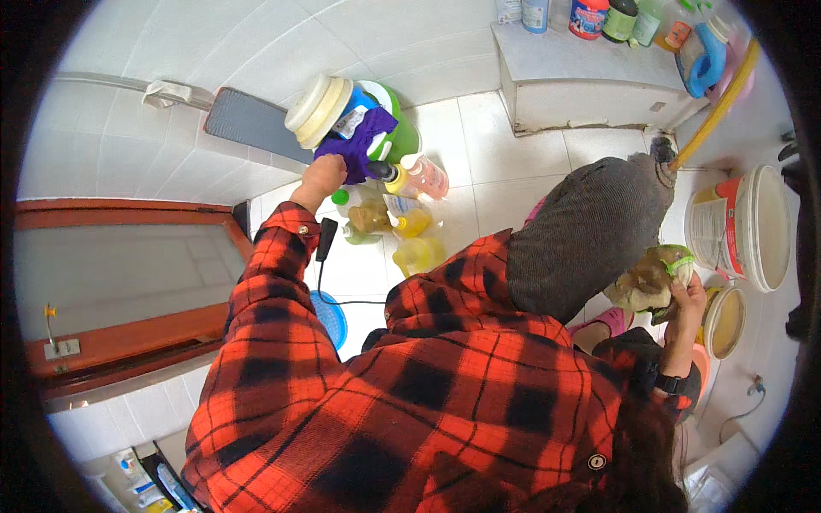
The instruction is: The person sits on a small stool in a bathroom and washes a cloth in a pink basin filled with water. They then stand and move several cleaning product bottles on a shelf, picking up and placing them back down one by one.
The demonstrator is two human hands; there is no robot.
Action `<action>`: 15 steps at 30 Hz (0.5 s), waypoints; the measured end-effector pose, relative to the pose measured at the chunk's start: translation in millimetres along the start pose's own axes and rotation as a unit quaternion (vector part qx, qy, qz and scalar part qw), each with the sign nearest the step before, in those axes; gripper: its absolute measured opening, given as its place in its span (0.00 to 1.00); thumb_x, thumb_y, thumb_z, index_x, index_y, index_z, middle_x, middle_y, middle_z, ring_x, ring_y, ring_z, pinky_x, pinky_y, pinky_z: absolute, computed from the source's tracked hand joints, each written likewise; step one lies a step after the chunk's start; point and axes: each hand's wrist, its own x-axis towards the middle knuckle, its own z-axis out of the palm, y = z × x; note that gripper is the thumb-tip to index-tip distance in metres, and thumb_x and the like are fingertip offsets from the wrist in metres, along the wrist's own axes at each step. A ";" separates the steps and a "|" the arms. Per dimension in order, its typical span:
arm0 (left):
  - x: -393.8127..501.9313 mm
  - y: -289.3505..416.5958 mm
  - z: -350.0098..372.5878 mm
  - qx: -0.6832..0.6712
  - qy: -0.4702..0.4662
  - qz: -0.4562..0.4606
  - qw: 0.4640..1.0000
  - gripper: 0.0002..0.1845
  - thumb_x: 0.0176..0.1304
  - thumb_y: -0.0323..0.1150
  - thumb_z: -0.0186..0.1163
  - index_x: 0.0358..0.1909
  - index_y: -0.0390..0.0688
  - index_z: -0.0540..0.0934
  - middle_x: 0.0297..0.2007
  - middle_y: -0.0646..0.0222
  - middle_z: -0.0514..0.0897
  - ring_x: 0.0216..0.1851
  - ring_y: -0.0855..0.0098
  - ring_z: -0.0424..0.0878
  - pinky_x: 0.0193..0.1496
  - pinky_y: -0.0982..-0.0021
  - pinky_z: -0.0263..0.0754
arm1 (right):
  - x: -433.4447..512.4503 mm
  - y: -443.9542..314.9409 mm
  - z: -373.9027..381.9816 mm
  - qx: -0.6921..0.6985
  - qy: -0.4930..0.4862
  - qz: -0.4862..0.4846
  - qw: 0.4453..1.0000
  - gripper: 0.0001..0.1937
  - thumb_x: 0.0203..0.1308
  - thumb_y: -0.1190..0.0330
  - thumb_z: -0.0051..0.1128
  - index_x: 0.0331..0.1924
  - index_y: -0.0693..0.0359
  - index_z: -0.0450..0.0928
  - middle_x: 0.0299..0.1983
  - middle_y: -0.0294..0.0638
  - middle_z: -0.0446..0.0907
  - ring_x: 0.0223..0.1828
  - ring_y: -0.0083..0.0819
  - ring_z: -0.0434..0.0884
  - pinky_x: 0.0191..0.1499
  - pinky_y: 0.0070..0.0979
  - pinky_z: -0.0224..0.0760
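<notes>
My left hand [322, 178] is closed at the lower edge of a purple cloth [359, 144] and appears to pinch it. The cloth drapes over the front of a green and white bucket [399, 122], partly covering a blue packet [360, 110] and cream-coloured round containers [321, 112]. On the right, my right hand [689, 296] grips a soiled, pale cloth [644, 282] with bright green edging, beside my grey-trousered leg [577, 237]. Just under my left hand stand several bottles, among them a pink pump bottle [428, 178] and a yellow one [412, 221].
A tiled ledge [577, 58] holds several bottles. At right stand a large white bucket [766, 227] and a smaller yellow bucket [726, 324]. A yellow hose [718, 106] slopes down beyond my knee. A black cable [353, 302] crosses near a blue basket [328, 320]. A red-framed door [128, 282] is at left.
</notes>
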 end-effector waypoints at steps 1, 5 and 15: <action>-0.3 10.7 -7.6 -0.008 -0.009 -0.021 1.000 0.11 0.55 0.36 0.60 0.38 0.43 0.82 0.39 0.55 0.84 0.44 0.52 0.81 0.49 0.56 0.76 | 0.3 -0.3 -0.5 0.015 0.000 -0.002 1.000 0.17 0.62 0.74 0.56 0.56 0.67 0.74 0.46 0.38 0.81 0.45 0.26 0.80 0.50 0.25 0.73; 5.6 51.0 -47.1 -0.070 0.028 0.008 0.997 0.12 0.58 0.41 0.60 0.33 0.41 0.82 0.33 0.54 0.84 0.38 0.50 0.82 0.43 0.53 0.76 | -6.1 -2.9 1.2 0.025 0.032 -0.023 0.999 0.17 0.61 0.75 0.55 0.54 0.66 0.75 0.46 0.38 0.81 0.45 0.26 0.80 0.50 0.25 0.73; 183.6 262.5 -251.9 -0.171 0.186 0.247 0.935 0.12 0.64 0.36 0.57 0.33 0.36 0.77 0.23 0.63 0.81 0.24 0.74 0.80 0.30 0.69 0.76 | -19.6 -23.6 27.5 0.113 0.087 -0.044 0.989 0.14 0.57 0.79 0.56 0.49 0.68 0.77 0.41 0.38 0.82 0.39 0.25 0.80 0.45 0.24 0.74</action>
